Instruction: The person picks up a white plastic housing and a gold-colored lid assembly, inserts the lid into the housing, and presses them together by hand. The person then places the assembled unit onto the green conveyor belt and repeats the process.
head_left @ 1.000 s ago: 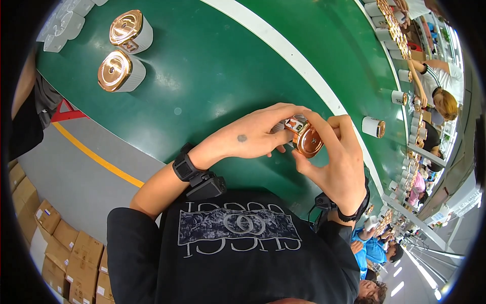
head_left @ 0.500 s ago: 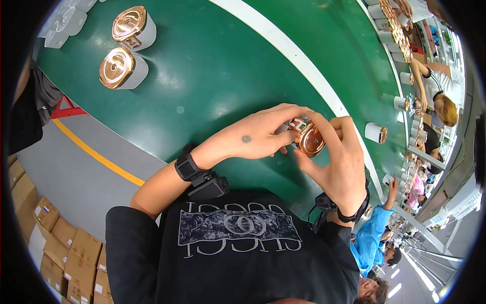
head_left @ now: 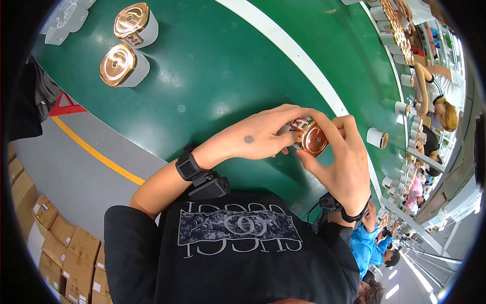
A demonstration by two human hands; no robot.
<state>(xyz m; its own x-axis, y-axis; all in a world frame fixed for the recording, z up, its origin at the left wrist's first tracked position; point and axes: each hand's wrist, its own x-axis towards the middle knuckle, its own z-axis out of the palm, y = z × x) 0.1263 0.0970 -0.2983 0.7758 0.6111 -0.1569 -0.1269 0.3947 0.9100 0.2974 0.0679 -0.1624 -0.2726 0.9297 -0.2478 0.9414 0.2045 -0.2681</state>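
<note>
In front of my chest I hold a small white container with a shiny copper-coloured lid [head_left: 315, 140], tilted so that the lid faces right. My left hand [head_left: 263, 133] is wrapped round its white body, which the fingers mostly hide. From the right side my right hand [head_left: 340, 164] grips the lid's rim between thumb and fingers. Two similar containers stand at the far left, a nearer one [head_left: 119, 66] and a farther one [head_left: 135, 25], both with copper-coloured lids on ribbed white bodies.
The green table [head_left: 202, 66] carries a curved white strip [head_left: 298, 58]. Another lidded container [head_left: 377, 138] lies on its side in view, beyond my right hand. Translucent plastic trays [head_left: 66, 25] sit at the upper left. Cardboard boxes [head_left: 81, 253] stack on the floor; co-workers line the right.
Both hands keep their grip on the container, which has shifted very slightly to the right. At the right, a co-worker's raised arm in a blue sleeve has come down.
</note>
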